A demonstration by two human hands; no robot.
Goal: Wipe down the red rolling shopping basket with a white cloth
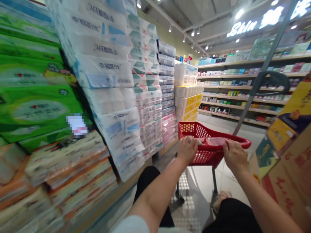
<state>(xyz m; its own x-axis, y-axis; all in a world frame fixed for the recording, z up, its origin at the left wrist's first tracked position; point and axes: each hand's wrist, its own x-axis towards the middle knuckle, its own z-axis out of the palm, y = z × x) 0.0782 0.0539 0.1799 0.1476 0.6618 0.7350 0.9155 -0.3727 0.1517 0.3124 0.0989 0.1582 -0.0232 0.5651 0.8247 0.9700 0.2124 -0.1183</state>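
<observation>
A red plastic shopping cart stands in front of me in a store aisle. My left hand is wrapped round the left part of its handle. Farther right on the same bar, my right hand grips with fingers curled over it. Between the hands the handle carries a flat clear panel. The basket has a pattern of holes, and I see nothing inside the part that shows. Dark legs with casters hold it above the tiled floor.
Tall stacks of wrapped tissue packs line the left side, with green packs nearest. Cardboard boxes are piled close on the right, beside a slanting grey pole. Shelves of small goods span the back.
</observation>
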